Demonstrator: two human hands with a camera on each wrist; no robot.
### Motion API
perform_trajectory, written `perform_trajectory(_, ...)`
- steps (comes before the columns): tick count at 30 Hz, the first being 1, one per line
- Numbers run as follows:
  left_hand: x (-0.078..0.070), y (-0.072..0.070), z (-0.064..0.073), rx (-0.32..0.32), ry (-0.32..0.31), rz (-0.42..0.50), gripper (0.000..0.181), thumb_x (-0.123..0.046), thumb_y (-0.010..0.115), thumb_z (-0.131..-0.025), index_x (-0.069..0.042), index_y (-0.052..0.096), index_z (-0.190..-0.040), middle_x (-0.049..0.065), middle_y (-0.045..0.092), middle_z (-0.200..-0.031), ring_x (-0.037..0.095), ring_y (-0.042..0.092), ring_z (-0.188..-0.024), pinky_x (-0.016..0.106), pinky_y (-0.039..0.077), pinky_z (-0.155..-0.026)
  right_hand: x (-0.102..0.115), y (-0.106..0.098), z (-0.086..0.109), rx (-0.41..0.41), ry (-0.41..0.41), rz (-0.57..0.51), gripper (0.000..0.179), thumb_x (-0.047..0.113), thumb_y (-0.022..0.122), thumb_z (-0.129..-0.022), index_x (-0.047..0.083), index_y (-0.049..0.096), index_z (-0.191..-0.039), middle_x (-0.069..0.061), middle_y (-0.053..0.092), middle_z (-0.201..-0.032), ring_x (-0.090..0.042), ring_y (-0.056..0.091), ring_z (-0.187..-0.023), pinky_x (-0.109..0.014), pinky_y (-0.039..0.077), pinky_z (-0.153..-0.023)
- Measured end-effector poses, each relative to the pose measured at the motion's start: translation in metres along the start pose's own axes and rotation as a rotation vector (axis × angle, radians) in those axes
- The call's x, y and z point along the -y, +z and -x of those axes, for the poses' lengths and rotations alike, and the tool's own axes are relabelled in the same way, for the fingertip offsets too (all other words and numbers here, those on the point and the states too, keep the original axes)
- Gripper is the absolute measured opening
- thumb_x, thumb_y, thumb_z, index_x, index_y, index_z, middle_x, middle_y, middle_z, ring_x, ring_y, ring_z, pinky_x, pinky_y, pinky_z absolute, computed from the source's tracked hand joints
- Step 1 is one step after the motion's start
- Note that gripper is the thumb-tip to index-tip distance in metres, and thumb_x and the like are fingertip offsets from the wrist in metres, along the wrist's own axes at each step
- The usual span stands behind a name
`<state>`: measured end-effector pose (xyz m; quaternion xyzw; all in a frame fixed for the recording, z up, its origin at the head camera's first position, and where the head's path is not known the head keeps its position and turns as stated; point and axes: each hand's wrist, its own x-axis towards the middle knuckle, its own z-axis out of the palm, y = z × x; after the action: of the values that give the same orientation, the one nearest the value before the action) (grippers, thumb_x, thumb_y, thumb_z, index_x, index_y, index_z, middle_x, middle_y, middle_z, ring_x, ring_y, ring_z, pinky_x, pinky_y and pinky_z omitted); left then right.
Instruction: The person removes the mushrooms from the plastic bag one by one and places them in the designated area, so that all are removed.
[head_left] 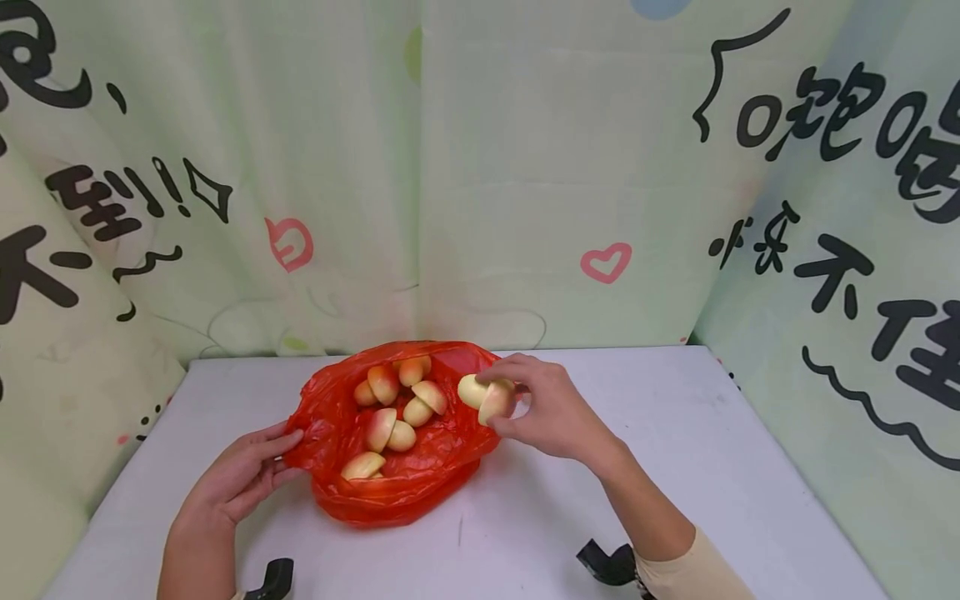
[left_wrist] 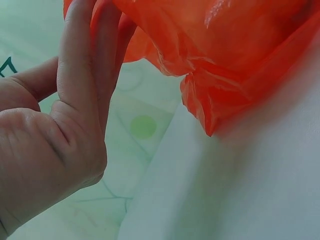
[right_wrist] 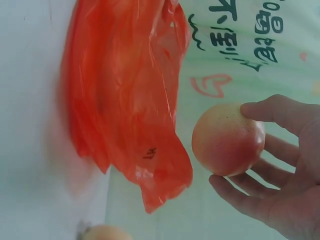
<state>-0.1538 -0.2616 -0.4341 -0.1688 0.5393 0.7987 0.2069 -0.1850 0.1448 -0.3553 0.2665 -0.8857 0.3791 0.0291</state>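
Note:
A crinkled red plastic bag (head_left: pixel 420 497) lies with its mouth open on the white table. Inside it are several toy mushrooms (head_left: pixel 382 383) with red-and-yellow caps and pale stems. My left hand (head_left: pixel 243 473) pinches the bag's left rim, thumb above and fingers against the plastic; in the left wrist view the fingertips are partly cut off by the frame. Over the bag's right rim, my right hand (head_left: pixel 551 408) holds one mushroom (head_left: pixel 497 402) between thumb and fingers. The right wrist view shows its round, red-blushed cap (right_wrist: pixel 228 140) beside the bag, with the stem hidden.
The white table (head_left: pixel 637 467) reaches back to a pale green printed curtain (head_left: pixel 510 167), which also closes in both sides. Black straps (head_left: pixel 611 564) show near the wrists. A pale rounded thing (right_wrist: pixel 106 233) peeks in at the bottom of the right wrist view, too cropped to identify.

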Motion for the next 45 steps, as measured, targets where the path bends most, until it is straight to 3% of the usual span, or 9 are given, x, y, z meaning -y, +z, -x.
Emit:
perform_trajectory(6,0.001,0.0,0.002,-0.003,-0.003,0.008,0.053,-0.024,0.068,-0.102,-0.019,0.05,-0.152,-0.006,0.075,-0.114,0.014,0.074,-0.105,0.032,0.06,-0.096,-0.009,-0.015,0.008,-0.047,0.038,-0.009,0.044,0.008,0.086,-0.081,0.018,0.075,-0.122,0.003,0.07,-0.123,-0.018,0.067,-0.106,-0.038,0.064,-0.086)
perform_trajectory(11,0.002,0.0,0.003,-0.004,-0.008,0.007,0.059,-0.024,0.068,-0.102,-0.018,0.046,-0.156,-0.006,0.074,-0.114,0.014,0.074,-0.106,0.032,0.06,-0.097,-0.02,-0.026,0.014,-0.096,0.04,0.047,0.043,0.009,0.088,-0.08,0.016,0.076,-0.12,0.002,0.072,-0.12,-0.018,0.066,-0.105,-0.041,0.064,-0.084)
perform_trajectory(19,0.003,0.001,0.004,-0.008,-0.01,0.005,0.061,-0.023,0.068,-0.102,-0.016,0.043,-0.158,-0.006,0.074,-0.114,0.014,0.074,-0.105,0.033,0.06,-0.097,-0.041,-0.037,0.022,-0.113,0.125,0.088,0.042,0.007,0.087,-0.08,0.012,0.075,-0.121,-0.005,0.071,-0.123,-0.028,0.065,-0.114,-0.047,0.064,-0.09)
perform_trajectory(23,0.004,0.001,0.004,-0.01,-0.012,0.007,0.066,-0.023,0.068,-0.102,-0.015,0.038,-0.161,-0.006,0.074,-0.114,0.015,0.074,-0.106,0.033,0.06,-0.097,-0.051,-0.038,0.026,-0.098,0.18,0.105,0.042,0.009,0.086,-0.081,0.01,0.075,-0.122,-0.008,0.071,-0.124,-0.03,0.064,-0.114,-0.047,0.064,-0.089)
perform_trajectory(28,0.005,-0.001,0.005,-0.006,-0.008,0.035,0.041,-0.021,0.068,-0.102,-0.021,0.06,-0.143,-0.005,0.075,-0.114,0.016,0.075,-0.105,0.034,0.061,-0.096,-0.064,-0.035,0.028,-0.06,0.224,0.099,0.042,0.008,0.085,-0.082,0.007,0.074,-0.122,-0.011,0.07,-0.126,-0.032,0.064,-0.114,-0.047,0.063,-0.09)
perform_trajectory(35,0.004,-0.003,0.005,-0.016,-0.009,0.03,0.04,-0.022,0.069,-0.102,-0.023,0.062,-0.141,-0.006,0.074,-0.114,0.015,0.075,-0.105,0.034,0.06,-0.097,-0.082,-0.025,0.028,0.0,0.31,0.085,0.045,0.007,0.084,-0.081,0.005,0.072,-0.125,-0.014,0.069,-0.125,-0.03,0.064,-0.105,-0.036,0.064,-0.079)
perform_trajectory(38,0.003,-0.003,0.005,-0.011,-0.002,0.027,0.031,-0.022,0.069,-0.102,-0.024,0.067,-0.133,-0.006,0.074,-0.114,0.015,0.075,-0.105,0.033,0.06,-0.097,-0.088,-0.02,0.028,0.012,0.331,0.097,0.045,0.006,0.084,-0.08,0.005,0.073,-0.123,-0.014,0.07,-0.123,-0.027,0.063,-0.099,-0.031,0.059,-0.073)
perform_trajectory(45,0.002,-0.003,0.005,0.007,0.011,0.032,0.022,-0.021,0.067,-0.103,-0.025,0.071,-0.125,-0.005,0.074,-0.114,0.015,0.074,-0.105,0.033,0.061,-0.096,-0.097,-0.013,0.029,0.046,0.36,0.118,0.041,0.005,0.085,-0.079,0.007,0.074,-0.118,-0.012,0.07,-0.118,-0.025,0.059,-0.096,-0.03,0.056,-0.072)
